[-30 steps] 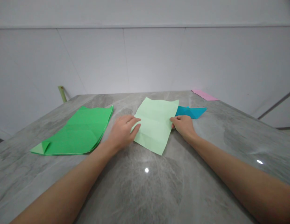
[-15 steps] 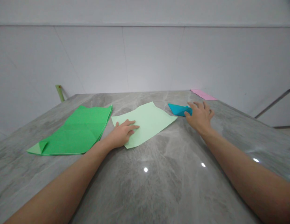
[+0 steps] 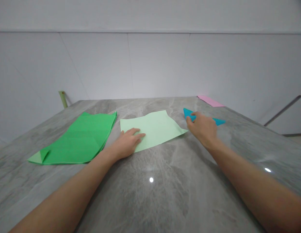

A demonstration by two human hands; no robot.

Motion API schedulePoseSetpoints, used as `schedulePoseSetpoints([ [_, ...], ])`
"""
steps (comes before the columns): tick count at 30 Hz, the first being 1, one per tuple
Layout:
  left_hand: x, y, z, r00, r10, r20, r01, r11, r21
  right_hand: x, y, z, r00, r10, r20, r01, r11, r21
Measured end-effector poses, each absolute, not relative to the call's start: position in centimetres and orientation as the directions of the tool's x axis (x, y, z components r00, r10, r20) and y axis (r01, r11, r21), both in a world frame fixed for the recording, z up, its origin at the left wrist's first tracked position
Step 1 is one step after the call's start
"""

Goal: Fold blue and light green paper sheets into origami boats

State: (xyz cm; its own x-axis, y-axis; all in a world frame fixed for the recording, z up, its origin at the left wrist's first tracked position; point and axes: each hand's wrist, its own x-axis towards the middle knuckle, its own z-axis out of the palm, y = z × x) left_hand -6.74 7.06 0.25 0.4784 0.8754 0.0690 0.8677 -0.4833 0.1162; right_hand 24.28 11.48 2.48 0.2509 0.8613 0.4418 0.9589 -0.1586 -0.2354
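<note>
Left arm: enters from the lower left, forearm angled up and inward. Left hand (image 3: 128,142) palm down at the near left part of the pale green sheet (image 3: 157,127), fingers loosely spread and laid on the paper, none of it pinched. Right arm: enters from the lower right, forearm angled up and inward toward the far side. Right hand (image 3: 203,127) over the middle of the blue folded paper (image 3: 187,113), knuckles up, thumb and index finger slightly apart at its left part; cannot tell whether the fingers grip it, the others being hidden behind the hand.

Count on the worktop (image 3: 165,197): pale green sheet, 1, lying at the middle, right corner slightly raised; blue folded paper, 1, right of the sheet, its two pointed ends showing either side of the hand; bright green stack (image 3: 80,139), 1, on the left, number of layers not readable, near left corner folded over to a paler side; pink paper (image 3: 210,101), 1, at the far right edge. Hands, 2.
</note>
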Motion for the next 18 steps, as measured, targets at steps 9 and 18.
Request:
schedulePoseSetpoints([
  [9, -6.4, 7.2, -0.1, 0.37, 0.929, -0.02, 0.92, -0.363, 0.149, 20.6, 8.7, 0.7, 0.072, 0.959, 0.275, 0.783, 0.116, -0.612],
  [18, -6.6, 7.5, -0.4, 0.389, 0.921, -0.019, 0.915, -0.384, 0.123, 20.0, 10.5, -1.5, 0.227, 0.966, 0.126, 0.081, 0.11, -0.991],
])
